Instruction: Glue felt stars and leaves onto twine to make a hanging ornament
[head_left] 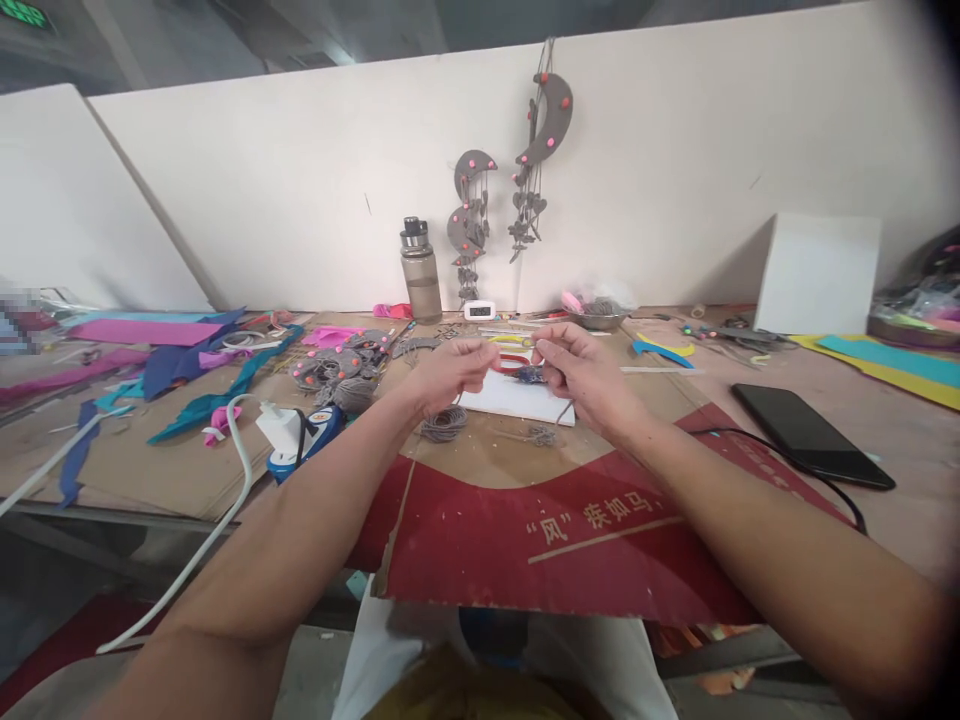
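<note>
Grey cord [444,425]: two small bundles beneath left hand [459,372] and right hand [576,368].

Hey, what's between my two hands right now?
In the head view, a red curved piece and a yellow one show between your left hand and right hand, with a white board below; any fine strand is too small to tell.

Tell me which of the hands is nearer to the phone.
Right. The right hand is left of the phone and a little farther from the wearer; the left hand is farther left still, on the far side of the right hand from it.
</note>
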